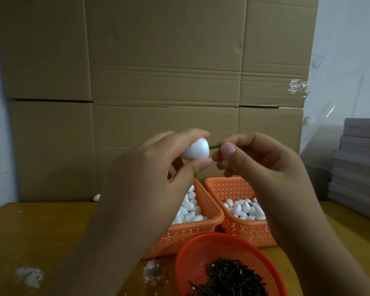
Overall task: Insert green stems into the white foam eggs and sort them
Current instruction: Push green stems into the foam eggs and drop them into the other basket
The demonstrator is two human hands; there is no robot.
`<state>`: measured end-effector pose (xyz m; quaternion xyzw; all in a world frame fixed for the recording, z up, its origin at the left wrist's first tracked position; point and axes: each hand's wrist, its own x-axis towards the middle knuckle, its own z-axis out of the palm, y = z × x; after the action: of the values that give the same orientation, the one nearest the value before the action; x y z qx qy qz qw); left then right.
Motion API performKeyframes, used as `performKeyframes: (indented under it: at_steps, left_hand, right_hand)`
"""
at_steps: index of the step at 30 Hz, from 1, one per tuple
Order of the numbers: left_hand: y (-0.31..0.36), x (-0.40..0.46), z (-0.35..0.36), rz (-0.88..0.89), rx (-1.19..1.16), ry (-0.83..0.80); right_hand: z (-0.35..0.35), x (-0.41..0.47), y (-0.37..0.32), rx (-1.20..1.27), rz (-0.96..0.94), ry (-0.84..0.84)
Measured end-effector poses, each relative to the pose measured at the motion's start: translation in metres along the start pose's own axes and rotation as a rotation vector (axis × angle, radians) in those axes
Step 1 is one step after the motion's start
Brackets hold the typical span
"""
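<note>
Your left hand (150,167) grips one foam egg (195,148); your right hand (259,161) pinches one green stem (278,146) touching its tip. Below them sit two orange baskets (203,229) of eggs and one red bowl (192,257) of stems, on a wooden table (41,231) fronting cardboard (158,71).

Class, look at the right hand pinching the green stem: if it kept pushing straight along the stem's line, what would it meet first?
The right hand points its green stem leftward at the white foam egg in the left hand. The egg comes first; the stem tip seems already at its surface.
</note>
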<state>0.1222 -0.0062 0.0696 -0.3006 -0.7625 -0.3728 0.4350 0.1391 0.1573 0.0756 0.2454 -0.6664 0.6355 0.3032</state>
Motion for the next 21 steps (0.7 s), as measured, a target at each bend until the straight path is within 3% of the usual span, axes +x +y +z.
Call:
performKeyframes:
  at_steps: [13, 21]
  left_hand:
    - [0.0023, -0.0011, 0.0048, 0.063, 0.069, 0.034]
    - [0.0048, -0.0027, 0.0041, 0.016, 0.055, 0.014]
  right_hand:
    - [0.0010, -0.0006, 0.0016, -0.090, -0.050, -0.003]
    - [0.0034, -0.0027, 0.0004, -0.144, -0.080, -0.003]
